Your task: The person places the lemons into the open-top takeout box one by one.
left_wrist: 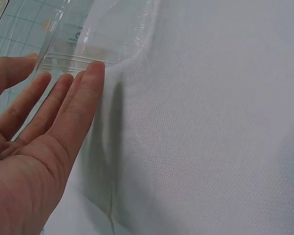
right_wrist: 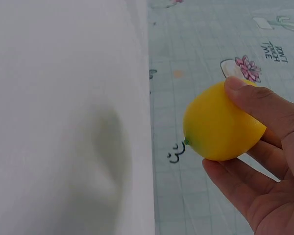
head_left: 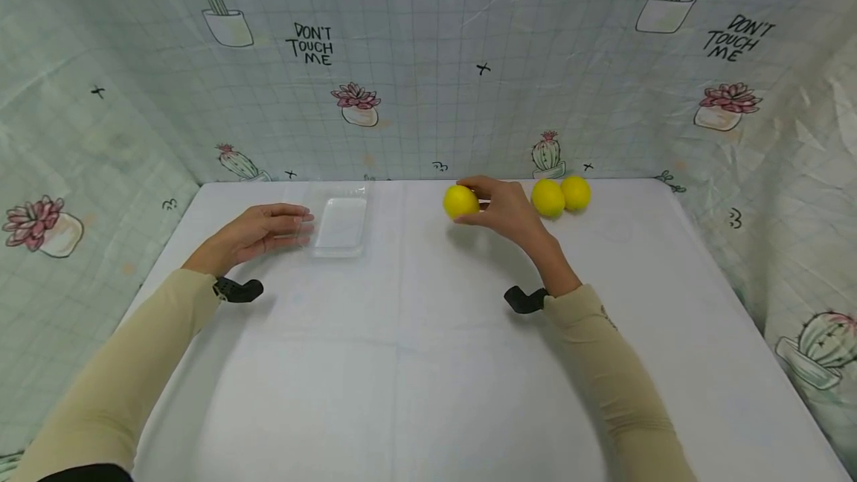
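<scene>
A yellow lemon (right_wrist: 223, 122) with a small green tip is pinched between the thumb and fingers of my right hand (head_left: 505, 210). It is held above the table, its shadow falling on the white cloth below. On the left, a clear plastic container (head_left: 341, 225) lies on the table. My left hand (head_left: 264, 233) is beside it with fingers extended, and in the left wrist view the fingertips (left_wrist: 94, 71) are right at the container's near edge. Two more lemons, one (head_left: 548, 198) in front and another (head_left: 576, 193) behind it to the right, lie past my right hand.
A white cloth covers the table (head_left: 402, 363). Behind its far edge rises a sheet (head_left: 428, 110) printed with cacti and words, and similar sheets hang at the left and right sides. The two loose lemons lie near that far edge.
</scene>
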Available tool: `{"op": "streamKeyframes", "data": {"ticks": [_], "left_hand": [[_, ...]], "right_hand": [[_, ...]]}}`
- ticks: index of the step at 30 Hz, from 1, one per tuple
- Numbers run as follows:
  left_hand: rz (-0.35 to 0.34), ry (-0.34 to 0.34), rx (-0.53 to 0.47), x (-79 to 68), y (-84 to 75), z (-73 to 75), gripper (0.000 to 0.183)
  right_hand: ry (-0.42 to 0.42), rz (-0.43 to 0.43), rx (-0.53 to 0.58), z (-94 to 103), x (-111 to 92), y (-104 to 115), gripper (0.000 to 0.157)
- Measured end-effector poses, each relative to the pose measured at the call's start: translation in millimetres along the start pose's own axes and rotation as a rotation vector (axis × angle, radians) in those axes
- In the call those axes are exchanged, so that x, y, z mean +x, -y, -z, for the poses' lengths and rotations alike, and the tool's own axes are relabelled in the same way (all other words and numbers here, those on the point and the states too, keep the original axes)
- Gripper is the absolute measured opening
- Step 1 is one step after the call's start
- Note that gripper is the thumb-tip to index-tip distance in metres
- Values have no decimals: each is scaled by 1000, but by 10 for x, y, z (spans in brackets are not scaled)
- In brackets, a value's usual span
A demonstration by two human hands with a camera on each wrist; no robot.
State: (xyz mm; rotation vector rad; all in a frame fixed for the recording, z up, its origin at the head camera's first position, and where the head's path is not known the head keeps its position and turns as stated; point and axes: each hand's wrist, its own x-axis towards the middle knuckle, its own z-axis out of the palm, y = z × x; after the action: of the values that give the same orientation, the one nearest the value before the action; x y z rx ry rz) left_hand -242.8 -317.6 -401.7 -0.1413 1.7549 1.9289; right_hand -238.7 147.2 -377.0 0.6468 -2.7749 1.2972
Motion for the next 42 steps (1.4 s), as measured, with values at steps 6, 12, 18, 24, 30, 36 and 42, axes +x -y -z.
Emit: {"op": "streamKeyframes", "data": {"ticks": [6,12,18,24,30,36,42], "left_hand": [[-28,17,-22,26,39,15,47],[-38,32,-25,37,40,18,48],[-43,46,1,28,28,26,56],[-39,48,-6,28,35,39,49],[-23,37,6,10,44,43,52],[-23,51,35,13,39,44,54],[-5,39,35,24,24,46,54]], "right_hand": [[11,35,40,-187,146,99,61],[36,68,63,-357,332,255,63],[83,89,71,-527,561,478,63],[125,126,33,-706,836,683,63],[179,144,-55,-891,1146,825,62],[262,108,-51,-988,1403,927,61],[306,66,-59,-1077,1581,996,61]]}}
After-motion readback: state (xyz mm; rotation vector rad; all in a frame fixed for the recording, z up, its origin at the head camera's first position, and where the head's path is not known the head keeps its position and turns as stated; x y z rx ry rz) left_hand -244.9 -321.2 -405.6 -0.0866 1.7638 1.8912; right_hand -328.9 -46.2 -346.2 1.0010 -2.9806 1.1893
